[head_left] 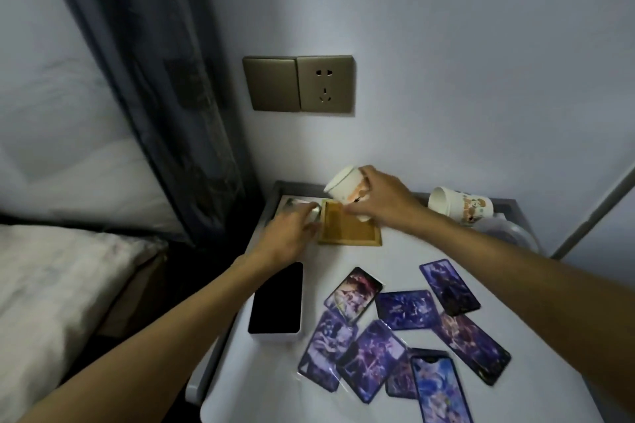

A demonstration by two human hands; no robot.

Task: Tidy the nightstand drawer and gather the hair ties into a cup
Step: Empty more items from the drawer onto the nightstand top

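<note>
My right hand [381,197] grips a white paper cup [343,186] with an orange print and tilts it, mouth toward the left, over a small yellow wooden tray [347,232] at the back of the white nightstand top [275,381]. My left hand [287,235] lies at the tray's left edge, its fingers curled round a small pale, blurred object [311,213]. A second printed paper cup [458,206] lies on its side at the back right. No hair ties are visible.
A black-faced white box [276,302] sits near the left edge. Several purple picture cards [405,326] are scattered across the front. A clear round lid [512,230] lies back right. A wall socket [299,84], a curtain and a bed are at left.
</note>
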